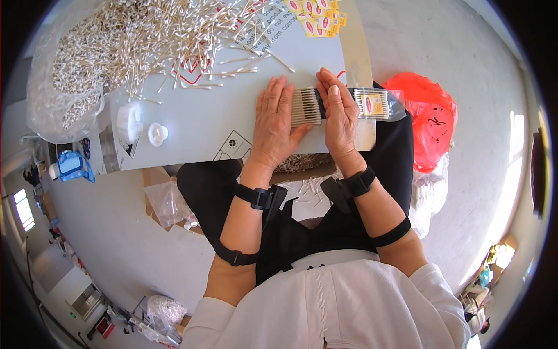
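Observation:
A flat row of cotton swabs (306, 107) lies on the tabletop between my hands. My left hand (273, 119) is laid flat at the left end of the row, its fingers stretched out and its palm hiding part of the swabs. On the other side my right hand (340, 119) stands on edge with straight fingers, over a dark strip at the row's right end. Just right of it, a clear plastic bag (396, 103) reaches past the table edge. Inside the bag are more swabs and a yellow-and-white label card (372, 105).
A big heap of loose swabs (139, 43) spills from a clear bag at the far left. Small yellow cards (318, 16) lie at the back. A white container (129, 119) and small white cap (157, 134) stand front left. A red plastic bag (427, 116) is at the right.

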Demonstrator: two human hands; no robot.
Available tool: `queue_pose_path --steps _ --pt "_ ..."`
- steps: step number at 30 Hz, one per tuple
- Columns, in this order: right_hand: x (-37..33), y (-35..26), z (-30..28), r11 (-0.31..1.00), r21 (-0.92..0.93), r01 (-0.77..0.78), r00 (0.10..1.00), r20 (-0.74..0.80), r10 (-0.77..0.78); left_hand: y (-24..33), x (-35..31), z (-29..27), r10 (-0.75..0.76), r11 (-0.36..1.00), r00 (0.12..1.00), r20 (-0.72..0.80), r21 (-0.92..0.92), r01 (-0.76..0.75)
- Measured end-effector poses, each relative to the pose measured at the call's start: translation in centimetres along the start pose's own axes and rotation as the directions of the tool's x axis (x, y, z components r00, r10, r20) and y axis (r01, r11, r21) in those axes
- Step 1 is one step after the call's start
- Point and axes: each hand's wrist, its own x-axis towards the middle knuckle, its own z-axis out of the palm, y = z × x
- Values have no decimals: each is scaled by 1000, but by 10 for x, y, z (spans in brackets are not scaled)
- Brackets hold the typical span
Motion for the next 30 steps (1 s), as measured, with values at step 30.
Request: queue_pose_path --steps 30 --pt "-11 -5 -37 963 -260 -70 998 -13 69 15 -35 -7 -74 995 997 -24 70 75"
